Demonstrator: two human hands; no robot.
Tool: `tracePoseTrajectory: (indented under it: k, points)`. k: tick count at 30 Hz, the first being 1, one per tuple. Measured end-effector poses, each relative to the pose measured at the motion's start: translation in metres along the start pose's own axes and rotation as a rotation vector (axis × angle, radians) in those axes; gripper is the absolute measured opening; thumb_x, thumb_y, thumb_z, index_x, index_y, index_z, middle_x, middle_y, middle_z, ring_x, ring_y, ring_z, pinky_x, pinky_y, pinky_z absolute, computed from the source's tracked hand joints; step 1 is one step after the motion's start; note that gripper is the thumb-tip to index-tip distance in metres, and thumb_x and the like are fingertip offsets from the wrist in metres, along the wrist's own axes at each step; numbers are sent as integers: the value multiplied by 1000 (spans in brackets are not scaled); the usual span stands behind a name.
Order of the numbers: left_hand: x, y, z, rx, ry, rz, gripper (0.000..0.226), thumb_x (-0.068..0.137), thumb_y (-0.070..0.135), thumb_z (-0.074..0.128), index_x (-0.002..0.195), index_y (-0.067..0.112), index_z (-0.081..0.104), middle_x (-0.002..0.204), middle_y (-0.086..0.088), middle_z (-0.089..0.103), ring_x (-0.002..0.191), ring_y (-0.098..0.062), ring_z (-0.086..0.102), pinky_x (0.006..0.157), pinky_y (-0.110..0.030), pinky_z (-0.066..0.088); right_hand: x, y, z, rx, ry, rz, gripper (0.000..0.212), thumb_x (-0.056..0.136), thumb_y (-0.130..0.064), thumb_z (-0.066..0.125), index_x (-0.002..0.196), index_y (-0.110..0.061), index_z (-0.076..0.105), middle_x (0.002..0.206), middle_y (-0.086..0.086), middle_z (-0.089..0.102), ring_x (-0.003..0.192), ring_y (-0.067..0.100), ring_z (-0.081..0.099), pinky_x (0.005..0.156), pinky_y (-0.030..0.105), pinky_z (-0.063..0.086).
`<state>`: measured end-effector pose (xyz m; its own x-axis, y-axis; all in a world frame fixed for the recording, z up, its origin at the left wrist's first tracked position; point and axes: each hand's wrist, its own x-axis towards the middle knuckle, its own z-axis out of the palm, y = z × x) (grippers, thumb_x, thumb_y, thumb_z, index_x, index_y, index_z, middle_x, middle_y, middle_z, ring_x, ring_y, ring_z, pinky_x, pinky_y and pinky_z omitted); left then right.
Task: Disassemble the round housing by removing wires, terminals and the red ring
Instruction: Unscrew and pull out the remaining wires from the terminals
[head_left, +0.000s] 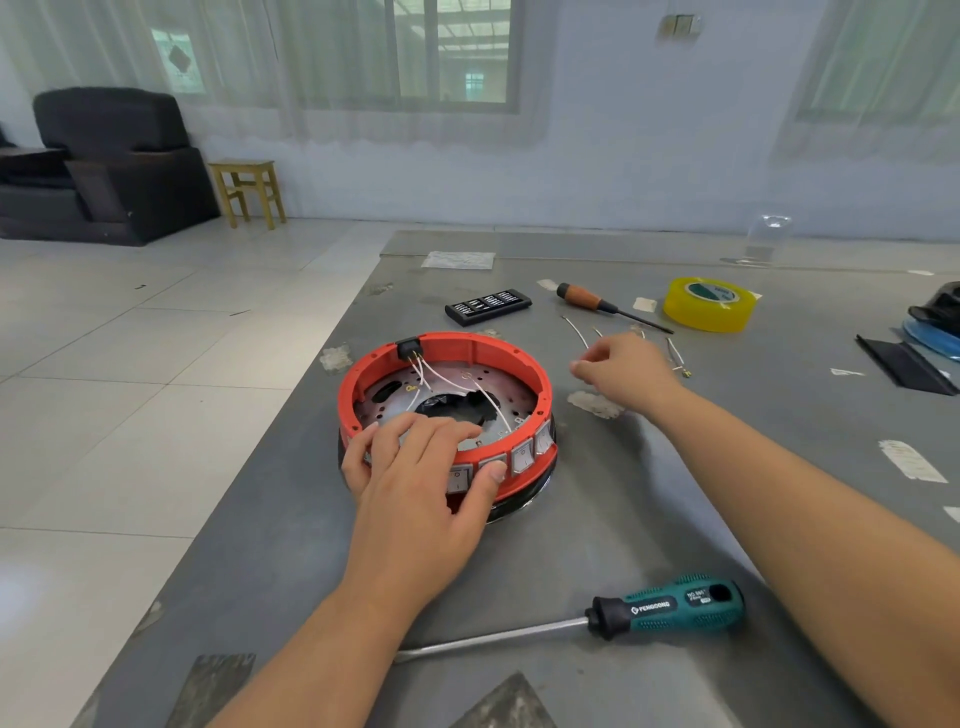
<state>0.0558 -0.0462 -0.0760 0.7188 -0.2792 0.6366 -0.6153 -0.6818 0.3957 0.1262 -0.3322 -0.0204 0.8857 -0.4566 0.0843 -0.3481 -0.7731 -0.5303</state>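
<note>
The round housing stands in the middle of the grey table, its red ring (470, 347) seated on a black and chrome base. Inside, several white wires (441, 378) run from a black connector (409, 347) across the metal plate. A row of white rocker switches (522, 457) lines the ring's near side. My left hand (426, 478) grips the near rim, fingers curled inside and thumb on the outer face. My right hand (626, 371) hovers to the right of the housing, fingertips pinched on a thin white wire (576, 330). More loose wires (675, 353) lie beyond it.
A teal-handled screwdriver (670, 608) lies near the front edge. Farther back are an orange-handled screwdriver (587, 299), a black bit case (488, 306) and a yellow tape roll (709, 312). Black and blue items (935, 322) sit at the right edge. The table's left edge drops to a tiled floor.
</note>
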Motion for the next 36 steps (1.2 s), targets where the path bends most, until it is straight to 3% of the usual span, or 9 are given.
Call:
tracePoseTrajectory:
  k: [7,10,15,17,20,24,28,32,36]
  points:
    - [3,-2,-7,-130,77,-104,46,96,54,50,122,20,67,146,3,56,150,-21,33,123,-44,23,-84,-20,3,409,-195,-128,20,97,-56,57,105,-39,63,105,-15,71,95,7,69,90,37,58]
    - [0,1,-10,-114,66,-244,55,92,60,56,132,24,62,164,-3,36,157,-28,17,126,-51,17,-101,-28,11,429,-197,-100,40,96,-64,53,125,-37,59,114,-16,65,102,7,63,94,40,57]
    - [-5,1,-16,-312,-26,-450,74,88,67,63,151,36,38,174,8,-3,160,-25,4,128,-50,17,-112,-35,19,454,-242,68,61,94,-67,49,127,-18,64,110,-2,68,93,16,64,62,28,53]
    - [-5,1,-18,-402,20,-460,73,92,61,62,153,32,34,174,4,0,160,-16,6,127,-38,19,-112,-34,20,492,-230,82,50,93,-64,53,113,-21,68,100,0,70,84,18,67,62,31,57]
    - [-4,-4,-22,-525,125,-530,67,98,48,64,154,26,34,164,-1,34,153,-15,29,125,-35,26,-114,-31,21,556,-213,104,33,91,-59,60,94,-27,65,93,1,71,80,19,71,68,32,64]
    - [-7,-14,-26,-583,89,-567,70,95,63,62,155,36,39,148,14,56,135,-10,53,113,-33,42,-113,-27,24,646,-223,117,30,89,-50,65,101,-23,66,93,1,70,72,18,71,69,35,65]
    - [1,-12,-27,-706,134,-492,72,90,63,68,154,46,39,148,26,52,135,4,49,110,-25,39,-109,-29,13,705,-229,128,24,88,-44,67,100,-24,61,101,3,69,79,25,75,73,40,65]
    - [4,-14,-27,-858,127,-457,80,89,52,65,159,46,28,156,31,41,142,10,39,114,-22,34,-111,-29,5,804,-312,162,38,90,-47,72,112,-18,63,117,4,66,89,34,77,78,42,65]
    - [4,-16,-30,-903,141,-389,78,93,33,58,162,44,22,158,36,33,142,16,33,102,-1,36,-118,-33,-2,921,-368,168,28,90,-17,68,113,-2,67,117,21,71,95,39,75,75,43,65]
